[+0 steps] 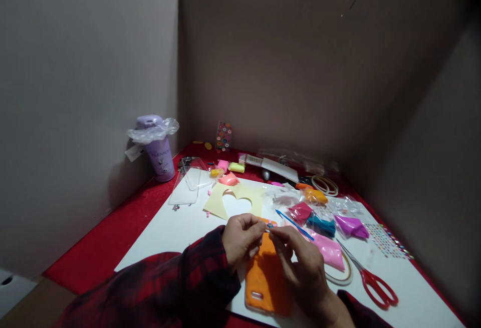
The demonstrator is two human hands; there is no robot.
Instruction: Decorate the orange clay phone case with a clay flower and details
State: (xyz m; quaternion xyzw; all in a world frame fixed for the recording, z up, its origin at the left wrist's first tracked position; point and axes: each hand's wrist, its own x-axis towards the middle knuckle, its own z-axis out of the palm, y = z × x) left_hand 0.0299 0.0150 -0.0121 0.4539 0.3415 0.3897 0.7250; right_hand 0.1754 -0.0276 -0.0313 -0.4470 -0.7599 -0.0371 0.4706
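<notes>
a purple cup [161, 155] looks like smooth plastic, its top wrapped in crinkled, glossy clear film [153, 130]. red cloth [93, 228] with a soft, matt nap lies under a smooth white board [161, 233]. the scissors [379, 288] pair shiny metal blades with glossy red plastic handles. the yellow sheet [216, 202] looks like matt paper. the orange layer [265, 273] is matt and slightly uneven, edged by shiny clear plastic. the plaid sleeve [199, 263] is soft, matt cloth.

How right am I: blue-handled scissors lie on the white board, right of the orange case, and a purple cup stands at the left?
The scissors are red-handled, not blue-handled, as the head view shows. They do lie on the white board, right of the orange case, and a purple cup stands at the left.
</notes>
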